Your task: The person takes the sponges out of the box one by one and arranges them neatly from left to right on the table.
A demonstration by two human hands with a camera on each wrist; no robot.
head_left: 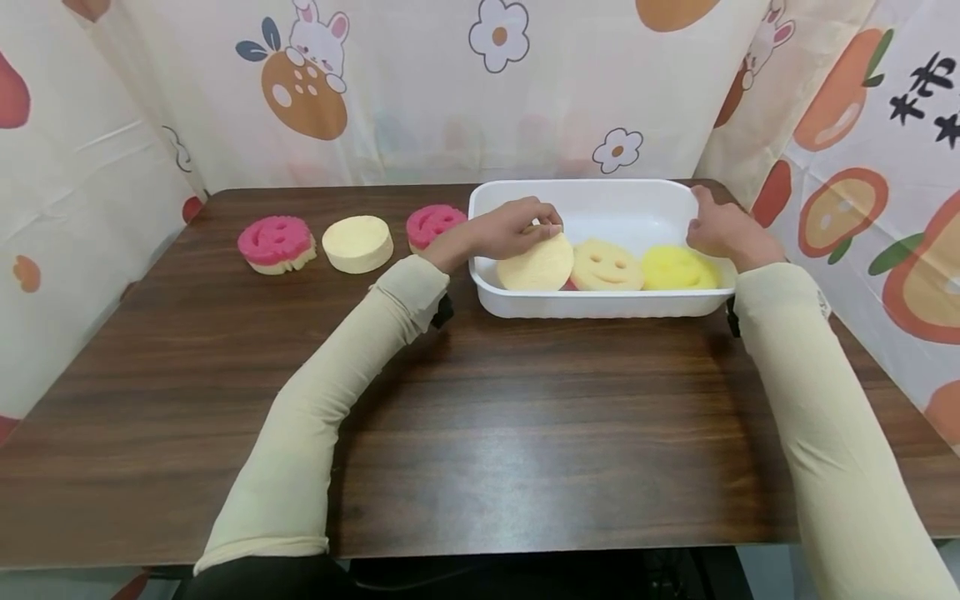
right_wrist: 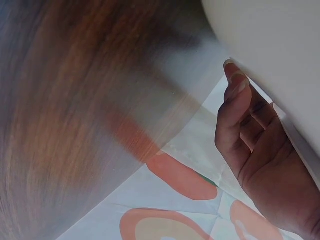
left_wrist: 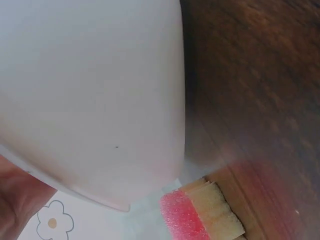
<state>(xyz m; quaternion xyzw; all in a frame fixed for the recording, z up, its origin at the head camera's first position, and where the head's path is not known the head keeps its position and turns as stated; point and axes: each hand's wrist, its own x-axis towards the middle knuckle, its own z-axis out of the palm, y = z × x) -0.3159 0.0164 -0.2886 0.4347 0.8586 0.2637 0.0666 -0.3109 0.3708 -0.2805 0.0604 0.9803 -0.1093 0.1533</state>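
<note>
A white plastic tray point(head_left: 600, 304) sits toward the back right of the table. At its left end my left hand point(head_left: 517, 227) pinches a pale yellow round sponge point(head_left: 536, 265), which leans inside the front wall. Beside that sponge in the tray lie a cream smiley-face sponge point(head_left: 606, 267) and a bright yellow one point(head_left: 678, 268); a bit of pink shows beneath. My right hand point(head_left: 727, 227) grips the tray's right rim, and in the right wrist view its fingers point(right_wrist: 234, 112) curl against the outer wall. In the left wrist view, the tray wall hides most of the left hand.
Left of the tray, a row of round sponges stands on the brown wooden table point(head_left: 525, 433): a pink smiley point(head_left: 277, 243), a pale yellow one point(head_left: 357, 244) and another pink smiley point(head_left: 433, 225), partly behind my left wrist. Printed curtains point(head_left: 420, 92) border the back and sides.
</note>
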